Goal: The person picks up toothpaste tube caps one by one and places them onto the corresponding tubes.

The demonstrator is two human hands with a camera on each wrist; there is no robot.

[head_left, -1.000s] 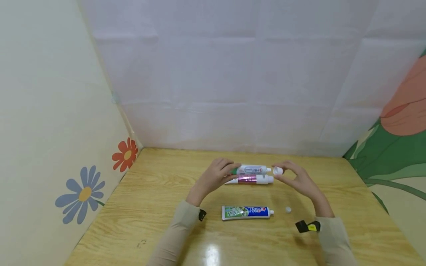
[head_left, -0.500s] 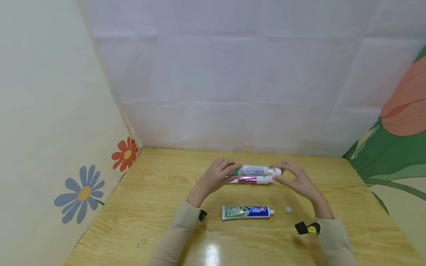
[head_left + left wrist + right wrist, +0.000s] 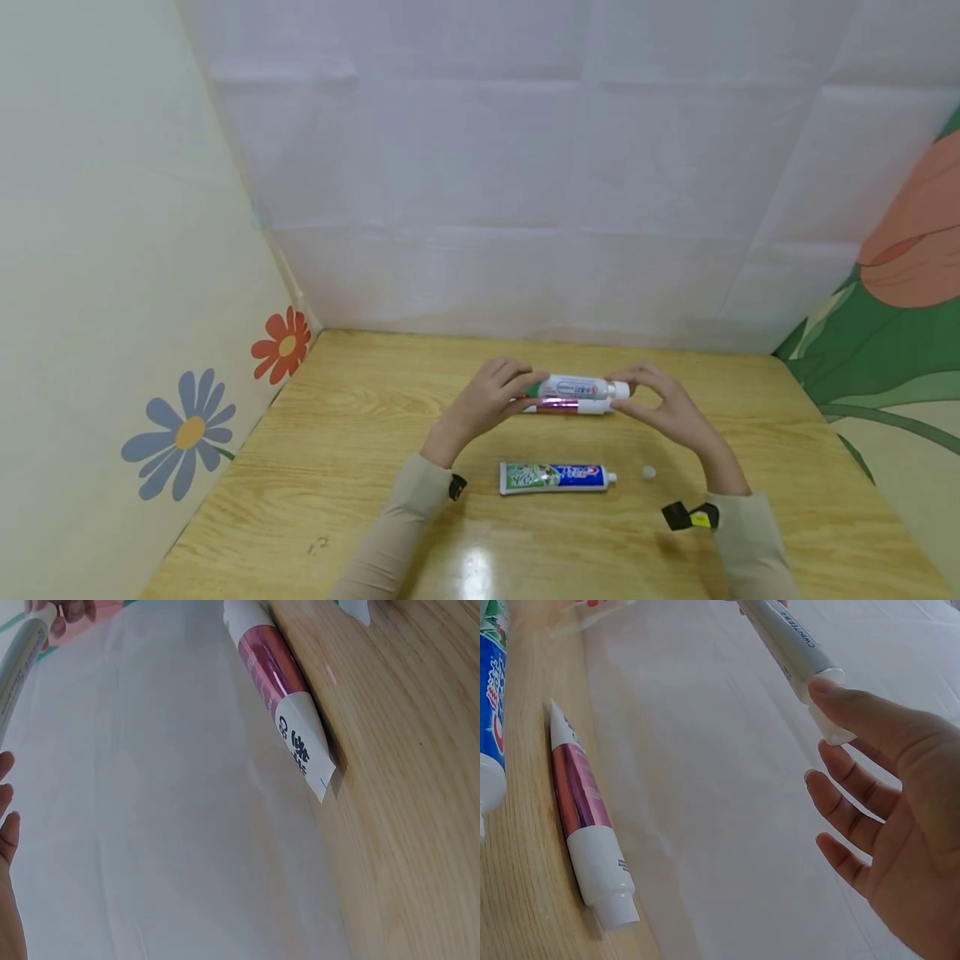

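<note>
My left hand (image 3: 480,408) grips the green end of a white toothpaste tube (image 3: 573,387), raised above the table. At the tube's other end my right hand (image 3: 667,408) pinches a white cap (image 3: 620,390) between thumb and fingers. The cap sits over the nozzle; how tightly cannot be told. In the right wrist view, the thumb lies against the cap (image 3: 829,727), and the other fingers are spread below. Just below the raised tube in the head view, a pink and white toothpaste tube (image 3: 558,406) with its cap on lies on the table.
Closer to me, a blue and green toothpaste tube (image 3: 555,477) lies with its nozzle bare. A small white cap (image 3: 648,472) rests to its right. The wooden table (image 3: 360,500) meets a white sheet (image 3: 487,275) at the back.
My right hand has moved the cap leftward, from apart from the raised tube's nozzle to over it. My left hand has stayed nearly still with the tube.
</note>
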